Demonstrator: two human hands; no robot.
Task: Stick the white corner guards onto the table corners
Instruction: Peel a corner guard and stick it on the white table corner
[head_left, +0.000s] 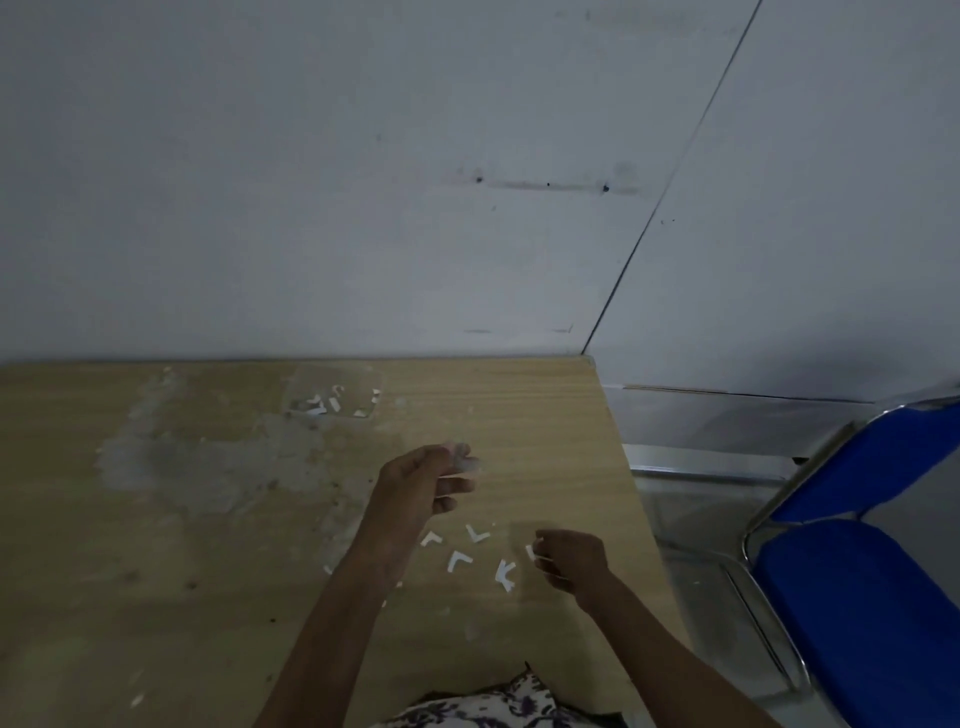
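Observation:
Several white L-shaped corner guards (459, 560) lie on the worn wooden table (208, 519) between my hands. My left hand (423, 480) is raised above the table, its fingertips pinching a small pale, blurred piece that looks like a corner guard (462, 460). My right hand (571, 561) hovers near the table's right edge and pinches a small white piece (531, 552); what that piece is cannot be told. The table's far right corner (589, 361) meets the wall.
Small white scraps (332, 404) lie on a clear sheet at the table's back. A blue chair with a metal frame (872, 545) stands right of the table. A grey wall (363, 182) rises directly behind the table. Patterned cloth (498, 701) shows at the bottom.

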